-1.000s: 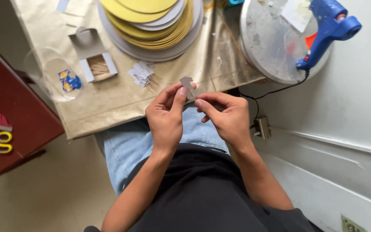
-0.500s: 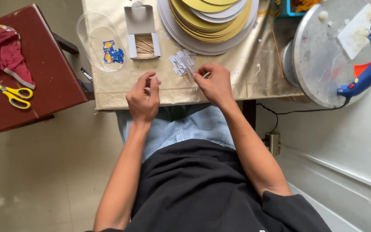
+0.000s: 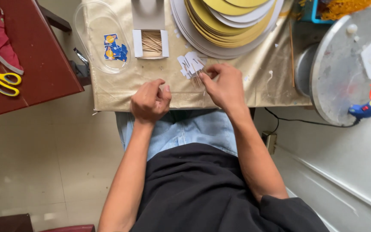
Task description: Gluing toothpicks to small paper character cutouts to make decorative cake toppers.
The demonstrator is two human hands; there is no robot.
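My right hand (image 3: 225,87) rests on the gold-covered table (image 3: 258,81), its fingertips pinched on the small bunch of white paper cutouts (image 3: 190,65) that lies at about eleven o'clock from that hand, just below the stack of round gold and white boards (image 3: 224,25). My left hand (image 3: 151,101) sits at nine o'clock from the right one, near the table's edge, fingers curled loosely inward and holding nothing I can make out. The open white box of toothpicks (image 3: 151,43) stands at twelve o'clock from my left hand, with a clear plastic tray (image 3: 92,43) just beside it at nine o'clock.
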